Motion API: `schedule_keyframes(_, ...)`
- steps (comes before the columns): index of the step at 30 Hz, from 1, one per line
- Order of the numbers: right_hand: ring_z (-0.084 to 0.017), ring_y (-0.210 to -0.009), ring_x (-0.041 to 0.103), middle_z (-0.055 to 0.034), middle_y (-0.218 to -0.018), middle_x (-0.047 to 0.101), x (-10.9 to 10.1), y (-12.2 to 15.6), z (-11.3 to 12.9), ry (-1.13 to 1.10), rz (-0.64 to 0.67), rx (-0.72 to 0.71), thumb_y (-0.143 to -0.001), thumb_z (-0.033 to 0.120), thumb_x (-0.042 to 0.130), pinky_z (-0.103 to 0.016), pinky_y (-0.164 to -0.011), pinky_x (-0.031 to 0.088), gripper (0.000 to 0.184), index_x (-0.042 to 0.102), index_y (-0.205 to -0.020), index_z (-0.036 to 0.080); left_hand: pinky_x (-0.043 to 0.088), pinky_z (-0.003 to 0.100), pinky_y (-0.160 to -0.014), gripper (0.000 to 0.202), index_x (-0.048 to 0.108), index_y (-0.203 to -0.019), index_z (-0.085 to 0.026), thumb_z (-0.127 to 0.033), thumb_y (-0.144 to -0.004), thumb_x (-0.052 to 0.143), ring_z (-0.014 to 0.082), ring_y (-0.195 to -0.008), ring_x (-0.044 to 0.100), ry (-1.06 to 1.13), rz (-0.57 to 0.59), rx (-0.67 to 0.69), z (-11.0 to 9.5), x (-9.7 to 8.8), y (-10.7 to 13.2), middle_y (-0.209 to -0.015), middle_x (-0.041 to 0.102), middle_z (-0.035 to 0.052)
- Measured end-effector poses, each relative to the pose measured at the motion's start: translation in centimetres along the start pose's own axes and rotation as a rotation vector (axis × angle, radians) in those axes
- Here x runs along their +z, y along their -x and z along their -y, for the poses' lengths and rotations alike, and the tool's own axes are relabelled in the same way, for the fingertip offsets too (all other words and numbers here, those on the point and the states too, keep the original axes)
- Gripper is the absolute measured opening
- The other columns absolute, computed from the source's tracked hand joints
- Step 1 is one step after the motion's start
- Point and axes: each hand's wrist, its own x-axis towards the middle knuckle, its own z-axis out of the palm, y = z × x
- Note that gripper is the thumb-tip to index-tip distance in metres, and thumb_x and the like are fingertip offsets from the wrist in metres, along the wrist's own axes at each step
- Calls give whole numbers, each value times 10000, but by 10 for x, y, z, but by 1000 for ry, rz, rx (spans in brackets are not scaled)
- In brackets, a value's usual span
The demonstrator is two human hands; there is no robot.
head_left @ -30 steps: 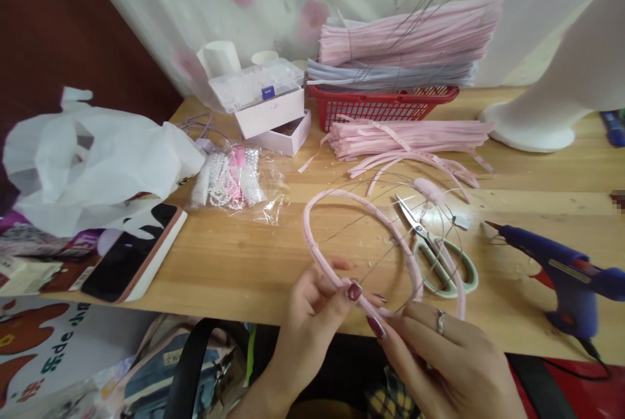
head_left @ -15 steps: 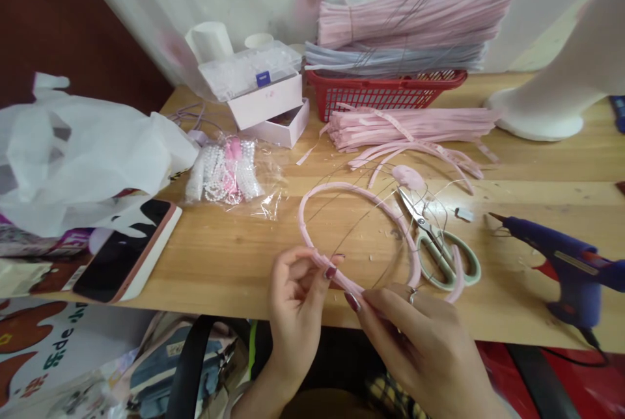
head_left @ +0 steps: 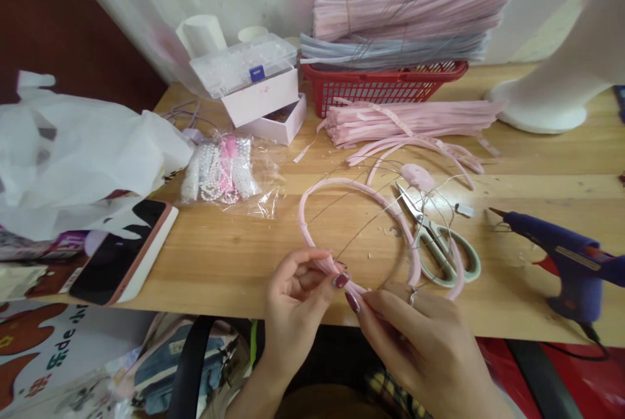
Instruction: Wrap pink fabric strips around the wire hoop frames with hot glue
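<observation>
A pink soft-covered hoop stands between my hands, its far side over the table. My left hand pinches its near-left section between thumb and fingers. Close beside it, my right hand is closed on the near section, thumb tip almost meeting the left thumb. The hoop's part inside my right hand is hidden. Thin wires cross the ring toward a flat pink piece at its upper right. Scissors with pale green handles lie just right of the hoop, a pink strip's end across the handles.
A blue glue gun lies at right. Behind are a pink stem bundle, a red basket of pink and blue stems, and a white stand. Boxes, bagged beads, a phone and a white bag occupy the left.
My left thumb has slid slightly right and down along the hoop, toward the right thumb. The flat pink piece and wires have shifted a little right. Both hands keep their grip.
</observation>
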Motion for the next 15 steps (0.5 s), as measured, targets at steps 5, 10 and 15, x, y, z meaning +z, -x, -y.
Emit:
schedule_keyframes(5, -90, -431, 435, 33, -526, 480, -2, 1, -2, 14, -5, 35, -998, 168, 524, -262, -471, 290, 331, 613, -680, 174, 617, 224, -697, 299, 759, -879, -176, -315, -675, 929, 159, -707, 766, -3, 15, -77, -4, 0, -1, -772, 798, 25)
schedule_keyframes(10, -84, -426, 425, 40, -509, 457, -4, 3, -4, 36, -14, 41, -1006, 205, 532, -263, -467, 280, 377, 553, -630, 185, 614, 222, -699, 285, 765, -817, -176, -356, -669, 929, 165, -708, 767, -66, 49, -121, -8, -4, -4, -752, 801, 33)
schedule_keyframes(15, -83, -428, 425, 35, -505, 462, -12, 4, -11, 43, -7, 83, -1022, 280, 537, -262, -467, 283, 420, 521, -611, 194, 580, 164, -703, 149, 773, -806, -192, -308, -772, 861, 125, -726, 762, -189, 195, -160, -15, -12, -13, -797, 812, 24)
